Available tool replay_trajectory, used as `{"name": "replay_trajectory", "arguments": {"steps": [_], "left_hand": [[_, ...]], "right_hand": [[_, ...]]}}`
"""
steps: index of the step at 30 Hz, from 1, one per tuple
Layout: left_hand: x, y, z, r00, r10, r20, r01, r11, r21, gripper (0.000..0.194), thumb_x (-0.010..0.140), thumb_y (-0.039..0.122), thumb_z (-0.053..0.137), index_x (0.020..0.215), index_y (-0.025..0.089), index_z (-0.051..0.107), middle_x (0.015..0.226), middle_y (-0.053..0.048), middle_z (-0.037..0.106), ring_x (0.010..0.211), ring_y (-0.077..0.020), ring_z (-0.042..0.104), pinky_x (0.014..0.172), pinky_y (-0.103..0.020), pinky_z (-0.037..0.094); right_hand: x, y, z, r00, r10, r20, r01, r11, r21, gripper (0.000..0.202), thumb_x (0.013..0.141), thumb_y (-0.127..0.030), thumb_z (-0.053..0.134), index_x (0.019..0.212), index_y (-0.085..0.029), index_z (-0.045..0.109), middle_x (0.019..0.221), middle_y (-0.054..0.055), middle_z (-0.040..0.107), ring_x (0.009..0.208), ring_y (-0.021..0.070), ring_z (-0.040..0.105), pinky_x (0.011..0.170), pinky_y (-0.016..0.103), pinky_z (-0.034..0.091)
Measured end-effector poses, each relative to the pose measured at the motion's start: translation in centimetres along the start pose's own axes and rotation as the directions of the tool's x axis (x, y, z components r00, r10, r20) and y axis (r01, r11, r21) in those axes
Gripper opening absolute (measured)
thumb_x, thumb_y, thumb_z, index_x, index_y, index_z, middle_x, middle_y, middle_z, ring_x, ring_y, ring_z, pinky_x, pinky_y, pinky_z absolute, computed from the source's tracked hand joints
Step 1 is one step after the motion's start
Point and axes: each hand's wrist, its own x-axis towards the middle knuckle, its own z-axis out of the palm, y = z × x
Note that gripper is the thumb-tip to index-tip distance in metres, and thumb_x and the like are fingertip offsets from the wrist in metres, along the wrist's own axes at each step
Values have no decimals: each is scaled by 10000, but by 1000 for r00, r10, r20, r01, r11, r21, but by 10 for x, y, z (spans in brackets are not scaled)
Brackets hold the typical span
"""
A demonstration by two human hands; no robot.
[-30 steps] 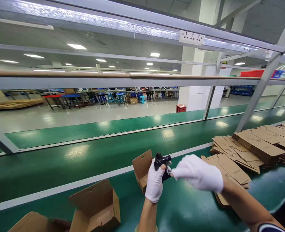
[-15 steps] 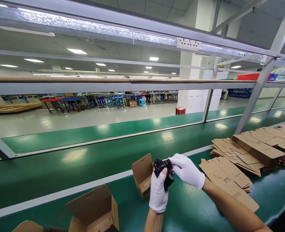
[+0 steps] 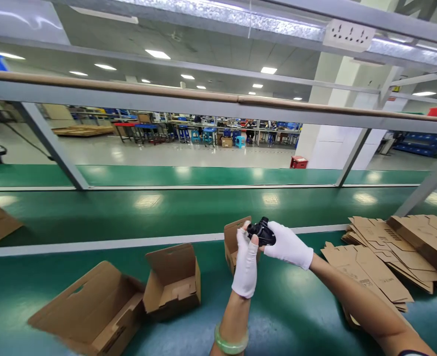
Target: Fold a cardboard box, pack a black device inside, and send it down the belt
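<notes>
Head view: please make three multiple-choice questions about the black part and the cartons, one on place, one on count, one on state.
1. Where are the flat carton blanks?
A. person's right
B. person's left
C. overhead rail

2. How many opened boxes sit on the near green table?
A. one
B. three
C. six

3. How is the black part held?
A. lying on the belt
B. by both gloved hands
C. inside a box

Answers: 1 A, stacks lie at the right; 2 B, three near boxes show; 3 B, left hand and right hand grip it.

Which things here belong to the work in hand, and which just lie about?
In hand: black part, left hand, right hand, open box behind them.
Lying about: flat cartons, two boxes at left, bangle.
</notes>
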Motion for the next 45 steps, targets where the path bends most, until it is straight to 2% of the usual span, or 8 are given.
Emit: {"name": "replay_trajectory", "arguments": {"steps": [4,7,11,17,23,31,36,45], "left_hand": [[23,23,-50,920,329,-214,-96,718,689,540,888,409,511,1353,179,362,1448,-125,373,1357,-245,325,1149,-382,215],[36,25,-78,989,-2,-151,137,427,894,599,841,408,532,1353,153,353,1423,-172,409,1318,-308,384,1076,-435,326],[43,11,-89,930,-341,-137,219,213,952,471,800,413,553,1208,196,462,1229,-158,592,1073,-332,598,874,-424,476],[51,-2,-93,908,-410,-88,185,204,961,400,770,230,531,1163,163,494,1128,-171,648,1029,-318,626,864,-382,468],[51,-1,-98,906,-419,-56,164,225,960,434,821,252,467,1247,167,456,1203,-165,619,1078,-308,605,889,-365,452],[51,-1,-95,908,-419,26,124,325,937,379,863,302,465,1221,197,529,1228,-123,622,1133,-293,579,928,-344,438],[53,-4,-97,922,-387,5,148,364,920,397,876,357,487,1232,189,545,1241,-125,616,1142,-290,576,947,-345,438],[56,-4,-95,977,-184,-106,173,400,900,597,929,466,404,1420,132,347,1479,-104,373,1370,-236,337,1133,-336,279]], "right_hand": [[27,2,12,992,-98,81,117,954,-275,335,710,-283,676,998,-206,521,938,16,603,783,209,608,608,250,407],[45,10,28,961,-159,228,245,872,-424,396,737,-299,647,1100,-217,513,986,36,602,763,222,619,587,264,417],[63,21,50,908,-203,367,396,701,-592,390,786,-307,605,1138,-179,501,1023,73,602,797,247,623,582,290,444],[85,25,71,803,-243,545,574,564,-594,365,759,-242,642,1102,-155,559,968,92,618,822,273,615,665,332,458],[98,19,54,664,-186,724,675,565,-474,311,802,-265,629,1113,-244,625,1076,37,639,878,225,615,656,281,426],[61,26,51,674,-181,716,687,508,-519,274,802,-371,637,999,-189,693,864,85,673,792,267,621,655,321,425],[46,38,76,771,-165,615,596,526,-606,183,847,-317,598,905,-176,699,823,96,674,777,277,628,680,348,431],[121,85,51,930,84,357,249,568,-784,163,896,-176,547,938,-115,692,903,134,674,874,280,629,750,386,458]]}}
